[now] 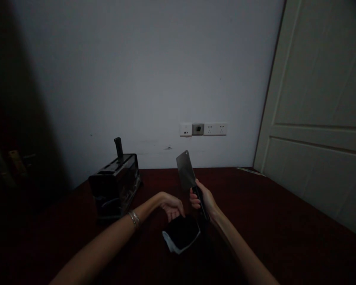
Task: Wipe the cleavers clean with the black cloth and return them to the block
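Note:
My right hand is closed round the black handle of a cleaver. Its broad metal blade points up and away, tilted a little to the left, with a small hole near the top corner. Bent at the wrist, my left hand has its fingers on the far edge of a dark cloth with a pale border, seemingly pinching it. This cloth lies on the dark red table, below the cleaver's handle.
A black knife block stands to the left, with one black knife handle sticking up from it. Behind the table is a pale wall with sockets. A thin strip lies at the far right, near a white panelled door.

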`<state>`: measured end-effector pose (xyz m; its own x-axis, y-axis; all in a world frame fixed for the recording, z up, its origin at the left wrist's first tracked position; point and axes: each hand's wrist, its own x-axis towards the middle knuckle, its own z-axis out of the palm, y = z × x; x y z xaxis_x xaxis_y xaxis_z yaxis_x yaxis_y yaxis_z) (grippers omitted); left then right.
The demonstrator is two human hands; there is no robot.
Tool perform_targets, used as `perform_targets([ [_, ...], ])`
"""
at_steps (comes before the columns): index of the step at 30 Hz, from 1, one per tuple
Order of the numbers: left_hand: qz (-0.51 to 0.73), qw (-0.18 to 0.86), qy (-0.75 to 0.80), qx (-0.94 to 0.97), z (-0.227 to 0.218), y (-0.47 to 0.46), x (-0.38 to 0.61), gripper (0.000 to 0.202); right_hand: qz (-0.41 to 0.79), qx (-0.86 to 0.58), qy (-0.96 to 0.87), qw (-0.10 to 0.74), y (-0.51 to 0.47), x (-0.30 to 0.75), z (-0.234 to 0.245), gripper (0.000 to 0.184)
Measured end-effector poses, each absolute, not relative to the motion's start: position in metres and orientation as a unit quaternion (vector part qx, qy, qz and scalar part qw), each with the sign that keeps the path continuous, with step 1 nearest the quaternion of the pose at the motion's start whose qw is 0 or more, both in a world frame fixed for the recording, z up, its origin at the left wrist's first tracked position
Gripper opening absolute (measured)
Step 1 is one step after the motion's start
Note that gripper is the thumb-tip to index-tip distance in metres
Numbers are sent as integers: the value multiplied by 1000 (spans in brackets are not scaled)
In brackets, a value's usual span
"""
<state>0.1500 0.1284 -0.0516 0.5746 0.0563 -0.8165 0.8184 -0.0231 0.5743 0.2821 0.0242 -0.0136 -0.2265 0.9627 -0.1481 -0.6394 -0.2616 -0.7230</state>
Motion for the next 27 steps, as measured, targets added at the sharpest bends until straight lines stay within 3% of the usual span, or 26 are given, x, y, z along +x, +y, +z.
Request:
perform_targets([
  [4,-378,486,313,724,-53,130,153,29,720,-339,-278,538,22,274,-15,47],
  [9,-374,429,416,709,-31,125,134,39,672,-393,-307,547,18,265,-16,43],
  [12,-299,424,450,727,-12,118,121,48,652,-420,-314,548,17,261,-15,42],
  [19,15,534,405,742,19,93,118,60,617,-444,-317,568,17,258,-13,42],
  [27,147,554,434,695,2,75,143,66,587,-462,-347,566,24,258,-24,44],
])
